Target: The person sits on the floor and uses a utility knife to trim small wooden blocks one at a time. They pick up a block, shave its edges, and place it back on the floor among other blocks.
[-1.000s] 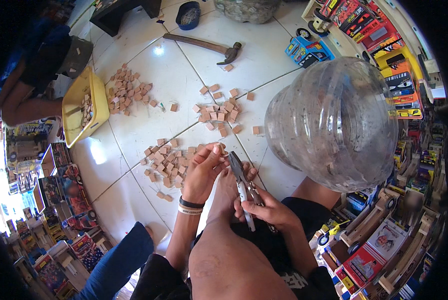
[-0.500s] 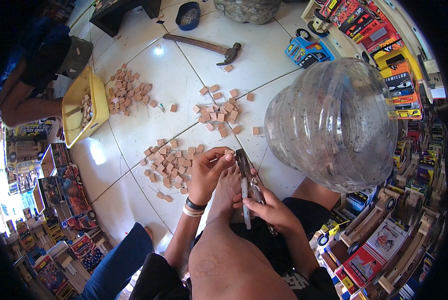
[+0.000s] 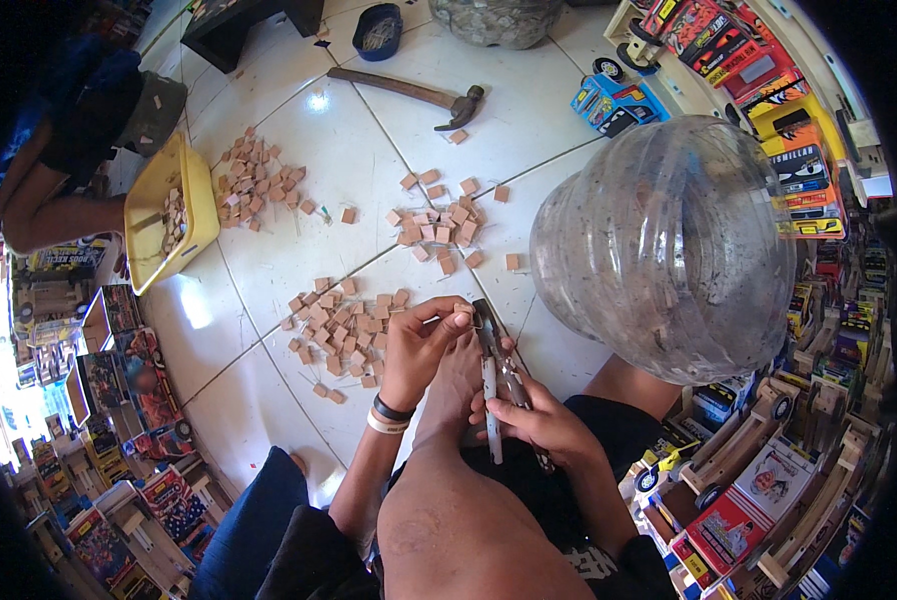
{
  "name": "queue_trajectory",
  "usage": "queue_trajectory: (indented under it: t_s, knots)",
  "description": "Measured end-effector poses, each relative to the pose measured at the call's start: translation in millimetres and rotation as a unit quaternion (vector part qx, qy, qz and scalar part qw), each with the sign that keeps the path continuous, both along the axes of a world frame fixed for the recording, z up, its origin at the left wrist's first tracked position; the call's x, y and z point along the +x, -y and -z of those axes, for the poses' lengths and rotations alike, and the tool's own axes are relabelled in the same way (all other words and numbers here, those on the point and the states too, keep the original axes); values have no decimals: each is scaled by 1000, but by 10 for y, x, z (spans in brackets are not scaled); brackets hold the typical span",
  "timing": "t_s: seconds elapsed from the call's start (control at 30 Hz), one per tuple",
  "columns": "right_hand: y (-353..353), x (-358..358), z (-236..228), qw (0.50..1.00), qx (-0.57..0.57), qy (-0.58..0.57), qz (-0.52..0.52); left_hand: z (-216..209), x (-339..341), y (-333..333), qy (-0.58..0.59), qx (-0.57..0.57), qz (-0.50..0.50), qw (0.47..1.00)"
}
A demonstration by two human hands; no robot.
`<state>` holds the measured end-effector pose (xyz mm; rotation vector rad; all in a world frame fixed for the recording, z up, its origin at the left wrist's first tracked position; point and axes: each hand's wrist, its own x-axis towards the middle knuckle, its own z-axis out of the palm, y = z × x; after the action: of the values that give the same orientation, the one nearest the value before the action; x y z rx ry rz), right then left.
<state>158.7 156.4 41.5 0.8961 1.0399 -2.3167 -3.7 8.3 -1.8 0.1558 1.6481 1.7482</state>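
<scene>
While a small wooden block (image 3: pixel 465 309) was pinched between the thumb and fingers of the left hand (image 3: pixel 416 350), a pair of pliers (image 3: pixel 490 345) was gripped in the right hand (image 3: pixel 544 415), whose fingers were curled around the handles. The block was held just beside the tip of the pliers, where a thin wire seemed to be worked; whether it was clamped could not be told. This piece was judged unfinished. On the white-tiled floor (image 3: pixel 219 370), like blocks were spread in a nearest group (image 3: pixel 341 334), a middle group (image 3: pixel 459 215) and a far group (image 3: pixel 247 205), the last beside a yellow tub (image 3: pixel 205 232) near the floor's left edge, in which more were held. Which were done and which were left could not be told
</scene>
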Motion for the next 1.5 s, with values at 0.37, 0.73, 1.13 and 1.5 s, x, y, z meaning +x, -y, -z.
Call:
queue_trajectory:
  t_s: [0.37,0.73,1.13,1.5]
  knots:
    - [43,36,158,999,27,-10,-35,22,-2,6,-11,12,0,1000]
    - [371,158,541,982,189,-6,-24,58,58,-36,-16,39,31,999]
    - [191,167,875,889,440,-114,49,285,-184,39,-255,-191,-57,946]
    - [222,83,721,915,394,-84,-14,548,-688,651,-465,-473,-129,738]
